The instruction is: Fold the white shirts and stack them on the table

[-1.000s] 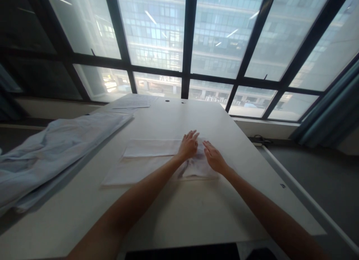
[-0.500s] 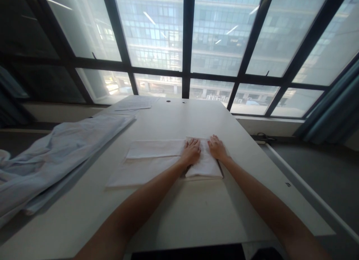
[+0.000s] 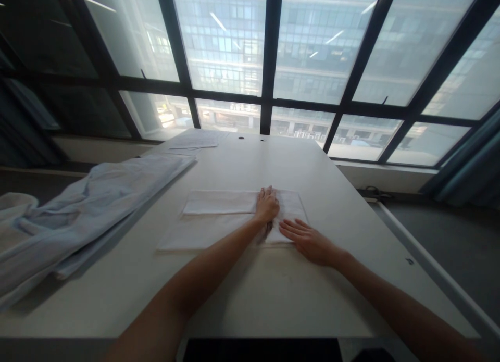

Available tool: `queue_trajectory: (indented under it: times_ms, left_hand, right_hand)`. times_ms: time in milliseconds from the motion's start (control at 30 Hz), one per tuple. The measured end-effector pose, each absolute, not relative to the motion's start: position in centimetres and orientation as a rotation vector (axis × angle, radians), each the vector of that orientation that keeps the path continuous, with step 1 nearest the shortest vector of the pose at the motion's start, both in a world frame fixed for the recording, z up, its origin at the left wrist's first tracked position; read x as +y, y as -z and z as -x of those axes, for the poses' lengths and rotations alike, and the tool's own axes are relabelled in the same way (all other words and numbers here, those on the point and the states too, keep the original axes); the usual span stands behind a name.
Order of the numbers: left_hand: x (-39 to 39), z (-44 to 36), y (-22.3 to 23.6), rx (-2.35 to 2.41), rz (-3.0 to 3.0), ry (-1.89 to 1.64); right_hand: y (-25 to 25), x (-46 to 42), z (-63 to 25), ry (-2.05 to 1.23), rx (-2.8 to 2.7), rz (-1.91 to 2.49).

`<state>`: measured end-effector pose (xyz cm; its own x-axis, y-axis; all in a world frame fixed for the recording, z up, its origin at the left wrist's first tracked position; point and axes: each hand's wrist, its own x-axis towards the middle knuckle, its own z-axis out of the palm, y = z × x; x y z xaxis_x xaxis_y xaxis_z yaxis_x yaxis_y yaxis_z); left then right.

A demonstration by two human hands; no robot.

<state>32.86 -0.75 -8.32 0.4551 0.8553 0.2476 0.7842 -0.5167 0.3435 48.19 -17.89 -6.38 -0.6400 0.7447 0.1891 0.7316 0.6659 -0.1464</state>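
A white cloth (image 3: 219,225) lies partly folded on the white table (image 3: 344,304). Its right end is turned over into a thicker layer, and a strip along the far side is folded too. On the cloth, near the inner edge of that right fold, my left hand (image 3: 267,204) rests with its fingers laid out. Flat on the near part of the right fold is my right hand (image 3: 307,238), fingers stretched and pointing left. Part of the fold is covered by both hands.
A pile of pale fabric (image 3: 117,195) runs along the table's left side and hangs over its edge. Sheets of white material (image 3: 195,139) lie at the far left corner. Beyond the table stand large windows (image 3: 230,44), and a white rail (image 3: 422,263) runs along the right.
My right hand has moved from the far right edge of the fold towards me, turning to lie flat across its near part. My left hand stays in about the same place on the cloth.
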Motion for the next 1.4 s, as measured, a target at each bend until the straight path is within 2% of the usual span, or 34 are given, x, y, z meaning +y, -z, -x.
queue_trajectory:
  times_ms: [233,400,600,800,967,1167,1400]
  left_hand:
    - [-1.6,-32.7,7.2,1.469,-2.628,-0.412]
    - [-1.7,-31.9,6.4,1.375,-2.693,-0.292]
    - [-1.5,-31.4,7.2,1.431,-2.712,-0.356]
    - [-1.3,-31.8,7.7,1.509,-2.680,-0.452]
    - [-1.1,-32.2,7.7,1.622,-2.627,-0.397]
    - [-0.9,-32.0,7.8,1.563,-2.702,-0.376]
    - [-0.2,-32.1,8.3,1.574,-2.694,-0.370]
  right_hand:
    - [5.8,-19.1,-47.7,-0.213,-2.569,1.333]
    - [5.5,-14.2,-46.8,-0.176,-2.161,1.672]
    - [7.4,-6.6,-47.1,-0.205,-2.079,2.070]
    - [7.6,-4.8,-50.7,-0.131,-1.849,2.397]
    - [6.9,-6.7,-48.3,0.005,-1.760,2.311]
    - [7.6,-10.6,-41.5,-0.082,-1.956,2.105]
    - [7.6,-12.3,-39.9,-0.051,-1.906,2.104]
